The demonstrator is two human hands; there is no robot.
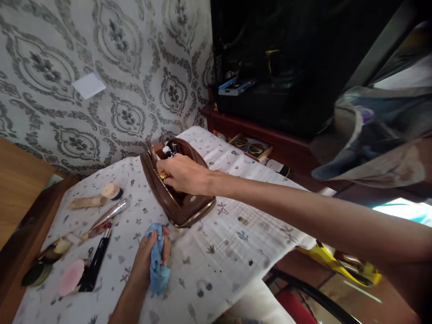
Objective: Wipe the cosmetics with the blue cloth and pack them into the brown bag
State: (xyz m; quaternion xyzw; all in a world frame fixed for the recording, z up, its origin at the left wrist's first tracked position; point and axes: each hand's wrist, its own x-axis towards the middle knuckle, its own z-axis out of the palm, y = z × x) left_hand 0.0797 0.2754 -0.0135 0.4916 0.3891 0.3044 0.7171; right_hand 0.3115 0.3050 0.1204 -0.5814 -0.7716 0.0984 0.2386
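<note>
The brown pouch [182, 209] is seen standing open in the middle of the patterned tablecloth [229, 252], and the right hand [184, 174] is curled over its mouth. Whether anything is pinched there cannot be told. The blue cloth [158, 265] is held bunched in the left hand [145, 258], just in front. The pouch is not steadied, so it could be tipped and the small bottles [168, 150] inside spilled.
</note>
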